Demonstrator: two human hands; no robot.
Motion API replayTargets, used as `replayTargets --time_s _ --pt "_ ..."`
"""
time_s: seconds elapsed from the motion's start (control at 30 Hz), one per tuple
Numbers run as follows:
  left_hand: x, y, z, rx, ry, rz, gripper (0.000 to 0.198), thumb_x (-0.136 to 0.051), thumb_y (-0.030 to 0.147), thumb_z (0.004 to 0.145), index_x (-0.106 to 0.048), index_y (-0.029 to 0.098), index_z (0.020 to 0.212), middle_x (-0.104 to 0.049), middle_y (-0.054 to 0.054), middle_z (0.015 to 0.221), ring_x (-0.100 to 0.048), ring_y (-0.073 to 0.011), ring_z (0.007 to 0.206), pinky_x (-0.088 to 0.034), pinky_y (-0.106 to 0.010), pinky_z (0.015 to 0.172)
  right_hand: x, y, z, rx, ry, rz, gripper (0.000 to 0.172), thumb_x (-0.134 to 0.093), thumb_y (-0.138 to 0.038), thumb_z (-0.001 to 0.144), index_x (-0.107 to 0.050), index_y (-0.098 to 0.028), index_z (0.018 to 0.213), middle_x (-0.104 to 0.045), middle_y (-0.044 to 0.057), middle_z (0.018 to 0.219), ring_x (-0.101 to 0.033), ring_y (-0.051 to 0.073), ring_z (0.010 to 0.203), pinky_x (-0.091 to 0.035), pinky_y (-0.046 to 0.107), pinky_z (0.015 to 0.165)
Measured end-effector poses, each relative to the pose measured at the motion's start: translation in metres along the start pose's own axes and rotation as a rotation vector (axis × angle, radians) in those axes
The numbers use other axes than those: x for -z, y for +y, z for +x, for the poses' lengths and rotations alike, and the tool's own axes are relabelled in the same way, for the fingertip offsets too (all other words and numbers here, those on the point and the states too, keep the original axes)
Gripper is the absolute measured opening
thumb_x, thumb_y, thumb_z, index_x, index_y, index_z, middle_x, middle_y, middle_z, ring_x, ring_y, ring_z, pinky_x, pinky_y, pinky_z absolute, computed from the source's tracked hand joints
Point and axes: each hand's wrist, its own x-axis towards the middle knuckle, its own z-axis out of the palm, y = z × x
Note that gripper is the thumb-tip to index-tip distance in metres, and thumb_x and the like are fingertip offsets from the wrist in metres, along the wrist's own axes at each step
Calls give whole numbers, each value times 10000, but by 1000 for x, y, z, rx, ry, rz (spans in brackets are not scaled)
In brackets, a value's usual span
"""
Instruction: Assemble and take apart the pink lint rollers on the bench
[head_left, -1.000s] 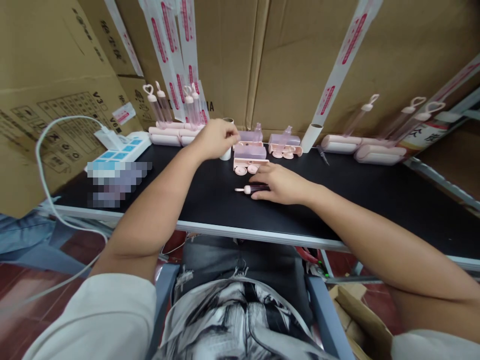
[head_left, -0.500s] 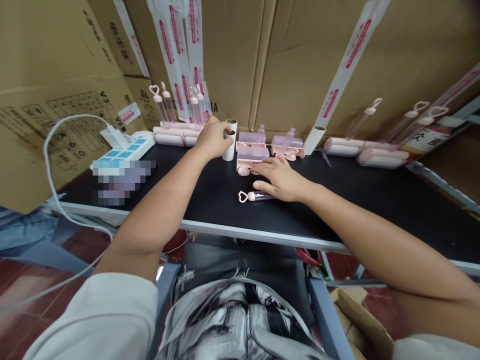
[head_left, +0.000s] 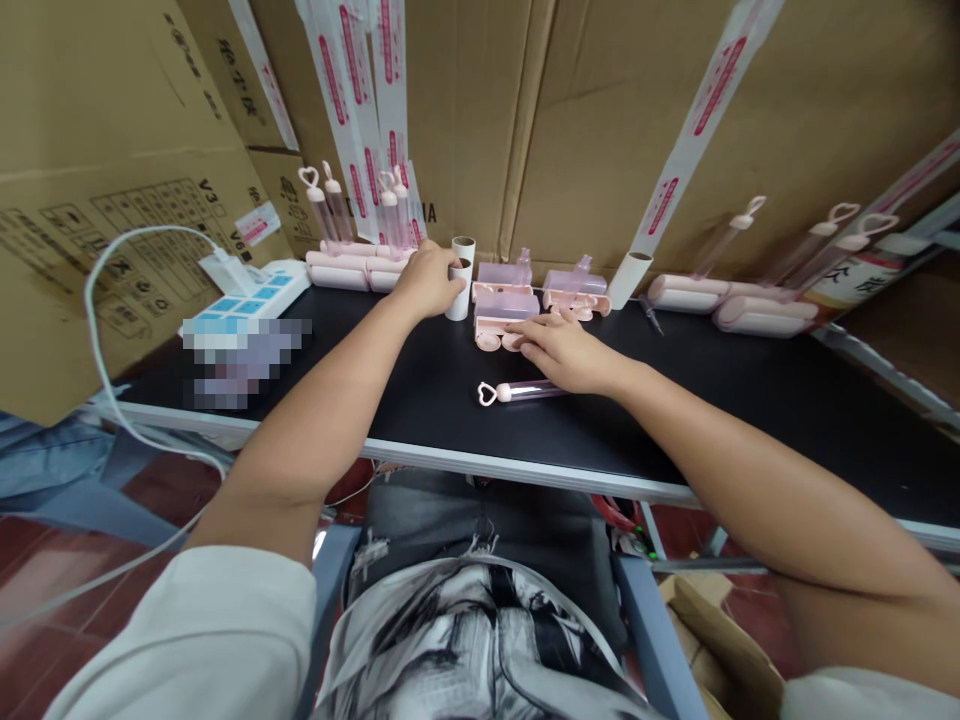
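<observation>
My left hand (head_left: 429, 283) is closed around the left side of the front white cardboard tube (head_left: 460, 303), which stands upright; a second white tube (head_left: 464, 246) stands right behind it. My right hand (head_left: 566, 350) is spread palm down, fingertips at the front pink holder (head_left: 491, 330) with its translucent purple block (head_left: 506, 302). Below that hand lies a clear wand (head_left: 529, 391) with a heart-shaped pink loop, its right end partly hidden by the hand. Farther back sit two similar pink-and-purple pieces, one at the rear (head_left: 501, 273) and one to the right (head_left: 575, 285).
Pink cases with upright heart-loop wands stand at the left (head_left: 337, 270) and right (head_left: 686, 292). A third white tube (head_left: 630, 280) leans near a screwdriver-like tool (head_left: 654, 318). A power strip (head_left: 259, 300) with a white cable lies left. Cardboard (head_left: 600, 120) walls the table's back.
My right hand has shifted slightly right and its thumb has drawn in, uncovering more of the clear wand and the front pink holder. My left hand stays almost still at the tube.
</observation>
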Motion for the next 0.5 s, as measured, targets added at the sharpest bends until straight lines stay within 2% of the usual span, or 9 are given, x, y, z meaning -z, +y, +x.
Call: replayTargets --time_s 0.13,0.23,0.33,0.43,0.5 --pt "6 1 2 21 3 12 172 -732 228 917 -771 177 1076 -688 -143 1231 -649 -303 1248 -491 -453 1198 4 -3 -2 -4 35 -34 506 -483 -288 1079 -735 -157 1498 -806 203 1329 -629 429 1293 -417 642 1146" --pt "17 7 2 57 83 -38 99 -728 226 914 -732 190 1005 -706 -123 1162 -655 -289 1165 -513 -441 1128 8 -5 -1 -2 51 -59 418 -534 -258 1056 -829 -189 1345 -836 167 1255 -662 408 1199 -464 565 1077" --pt "26 22 -3 20 164 -204 90 -726 236 915 -696 193 988 -706 -76 1055 -643 -242 1053 -537 -387 1010 12 -4 1 -44 49 -52 378 -527 -196 1042 -859 -182 1223 -856 155 1151 -729 347 1059 -503 462 968" --pt "23 43 -14 -88 126 -373 156 -748 235 899 -678 183 1029 -703 -50 1038 -637 -202 996 -535 -337 926 15 1 1 -160 87 -37 354 -534 -132 988 -852 -169 1137 -857 138 1069 -755 305 944 -509 397 843" --pt "14 56 -24 -164 53 -433 226 -780 233 874 -671 184 1066 -714 -47 1073 -640 -184 970 -530 -324 908 18 6 0 -210 113 -46 307 -560 -104 937 -841 -183 1033 -854 115 1020 -755 293 924 -511 386 834"
